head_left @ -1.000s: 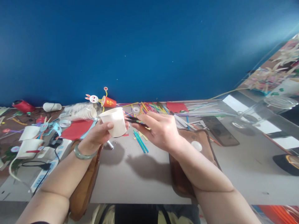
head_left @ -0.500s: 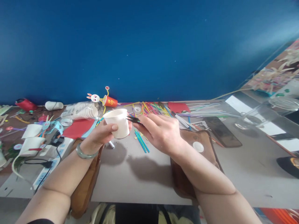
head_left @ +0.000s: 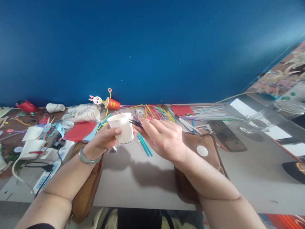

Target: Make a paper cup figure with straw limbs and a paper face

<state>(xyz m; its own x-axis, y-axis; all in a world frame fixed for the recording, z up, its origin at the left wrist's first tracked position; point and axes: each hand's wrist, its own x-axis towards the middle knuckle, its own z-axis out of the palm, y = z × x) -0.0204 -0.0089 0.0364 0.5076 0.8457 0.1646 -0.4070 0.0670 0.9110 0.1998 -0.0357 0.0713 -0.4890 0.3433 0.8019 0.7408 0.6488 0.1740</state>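
Note:
My left hand (head_left: pixel 108 136) is closed round a white paper cup (head_left: pixel 122 132), thumb on its near side. The cup is held above the table, its mouth upward and slightly tilted. In my right hand (head_left: pixel 164 138) is a pair of dark scissors (head_left: pixel 135 122); the fingers hide the handles. The blades point left at the cup's right edge, near the rim. Whether they touch the paper I cannot tell. Below the hands, several blue sticks (head_left: pixel 144 144) lie on the table.
Brown cushions (head_left: pixel 197 162) lie under both forearms, one with a white disc (head_left: pixel 202 150). At left are stacked paper cups (head_left: pixel 85 114), red paper (head_left: pixel 79 131) and a power strip (head_left: pixel 53 165). A rabbit-faced red cup (head_left: pixel 113 103) stands behind; a phone (head_left: pixel 227 135) lies right.
The paper cup and my left hand have shifted slightly down and to the right. My right hand has stayed nearly in place, with the scissors still at the cup's edge.

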